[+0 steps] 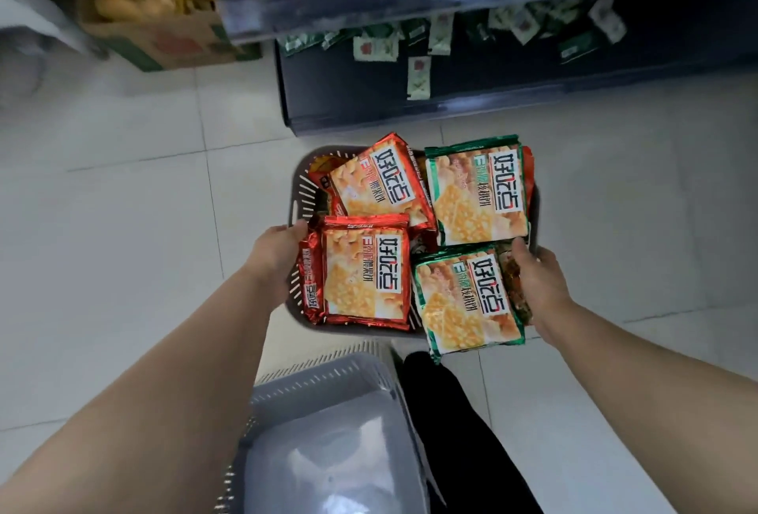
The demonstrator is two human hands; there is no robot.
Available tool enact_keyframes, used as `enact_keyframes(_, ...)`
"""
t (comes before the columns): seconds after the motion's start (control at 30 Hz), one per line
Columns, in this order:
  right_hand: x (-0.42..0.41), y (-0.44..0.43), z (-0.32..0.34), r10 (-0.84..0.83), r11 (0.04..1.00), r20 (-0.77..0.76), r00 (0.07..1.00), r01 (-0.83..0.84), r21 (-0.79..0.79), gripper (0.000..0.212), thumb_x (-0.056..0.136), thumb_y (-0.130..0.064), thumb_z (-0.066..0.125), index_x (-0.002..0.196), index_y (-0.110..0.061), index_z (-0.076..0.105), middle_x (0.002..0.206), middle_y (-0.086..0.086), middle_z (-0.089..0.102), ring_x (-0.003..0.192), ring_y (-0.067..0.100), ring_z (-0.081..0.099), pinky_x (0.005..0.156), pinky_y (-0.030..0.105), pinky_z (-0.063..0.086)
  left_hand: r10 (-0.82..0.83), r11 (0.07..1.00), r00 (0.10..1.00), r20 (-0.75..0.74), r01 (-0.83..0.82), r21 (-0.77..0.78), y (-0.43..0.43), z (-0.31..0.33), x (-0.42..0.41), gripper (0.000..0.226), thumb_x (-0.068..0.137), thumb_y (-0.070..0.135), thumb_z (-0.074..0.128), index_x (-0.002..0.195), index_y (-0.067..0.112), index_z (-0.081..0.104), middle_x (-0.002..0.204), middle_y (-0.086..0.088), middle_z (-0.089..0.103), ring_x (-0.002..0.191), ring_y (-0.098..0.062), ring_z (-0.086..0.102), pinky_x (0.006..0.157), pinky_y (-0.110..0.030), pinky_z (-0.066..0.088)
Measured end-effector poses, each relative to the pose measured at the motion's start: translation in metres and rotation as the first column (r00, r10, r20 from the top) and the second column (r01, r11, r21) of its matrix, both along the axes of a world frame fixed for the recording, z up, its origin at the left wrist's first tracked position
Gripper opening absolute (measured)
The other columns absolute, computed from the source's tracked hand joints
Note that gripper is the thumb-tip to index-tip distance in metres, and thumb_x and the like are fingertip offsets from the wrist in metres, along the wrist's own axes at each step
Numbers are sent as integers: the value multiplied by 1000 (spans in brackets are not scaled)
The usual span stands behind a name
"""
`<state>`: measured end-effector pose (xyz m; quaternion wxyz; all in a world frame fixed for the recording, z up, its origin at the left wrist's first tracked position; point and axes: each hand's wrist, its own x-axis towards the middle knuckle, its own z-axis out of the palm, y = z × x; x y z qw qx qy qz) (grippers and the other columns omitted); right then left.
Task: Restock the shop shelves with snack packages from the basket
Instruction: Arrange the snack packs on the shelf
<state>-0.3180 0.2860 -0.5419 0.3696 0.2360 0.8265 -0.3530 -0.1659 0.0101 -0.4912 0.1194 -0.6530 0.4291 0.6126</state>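
A dark slotted basket (301,189) sits on the tiled floor below the shelf, piled with snack packages. On top lie two red packages, one near me (363,273) and one farther (381,183), and two green packages, one near me (467,300) and one farther (478,191). My left hand (279,253) grips the basket's left side beside the near red package. My right hand (537,273) curls around the right edge of the near green package and the basket's right side. The dark bottom shelf (492,83) holds several small green and white sachets (375,48).
A second, empty grey basket (328,386) stands on the floor close to me, by my dark trouser leg (455,423). A cardboard box of yellow snack bags (151,0) sits at the upper left beside the shelf unit. White floor tiles (123,206) lie around.
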Motion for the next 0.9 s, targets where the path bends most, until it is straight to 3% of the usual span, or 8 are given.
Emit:
enact_keyframes(0.2,21,55,88,-199,979,-20,980,198,-50,42,97,-54,45,117,-17,47,100,6,66,84,27,65,79,39,52,-153,987,987,38,155,-51,34,105,-39,25,101,29,52,95,7,64,81,-9,70,73,-26,67,75,-40,55)
enact_keyframes(0.3,43,86,121,-306,948,-18,952,303,-100,38,96,-54,48,114,-20,48,100,6,68,87,29,67,85,45,54,-223,968,974,39,226,-110,62,153,-47,28,101,31,53,86,9,63,75,-7,68,68,-25,64,72,-36,53)
enact_keyframes(0.4,72,116,152,-421,893,-27,907,410,-185,35,94,-52,52,111,-22,48,94,4,68,84,28,68,83,44,56,-257,953,966,18,257,-160,95,192,-44,30,101,32,52,85,7,61,55,-4,69,61,-25,65,68,-35,53)
enact_keyframes(0.53,122,166,194,-531,821,-20,847,509,-258,52,81,-68,54,113,-27,49,101,5,69,90,30,68,87,50,55,-361,910,932,-15,349,-222,153,245,-21,28,102,31,49,90,7,59,45,0,65,39,-16,64,55,-30,43)
enact_keyframes(0.63,164,217,233,-592,781,-60,804,554,-287,63,61,-80,51,103,-34,53,103,3,68,94,31,66,90,51,53,-404,889,914,-33,383,-252,203,282,-1,26,101,31,52,90,9,59,62,-6,68,58,-23,63,57,-31,44)
enact_keyframes(0.7,193,255,259,-620,772,-116,776,578,-264,59,66,-77,50,102,-30,56,100,3,68,92,31,66,89,49,54,-448,868,894,-33,425,-258,238,302,11,23,99,31,54,96,9,61,72,-6,66,64,-22,62,59,-32,45)
enact_keyframes(0.9,258,384,314,-751,661,-178,636,729,-181,88,58,-87,38,109,-19,60,100,9,69,91,34,66,86,49,55,-668,731,742,-49,643,-228,366,349,28,26,98,33,55,99,8,63,81,-9,70,76,-25,68,67,-38,49)
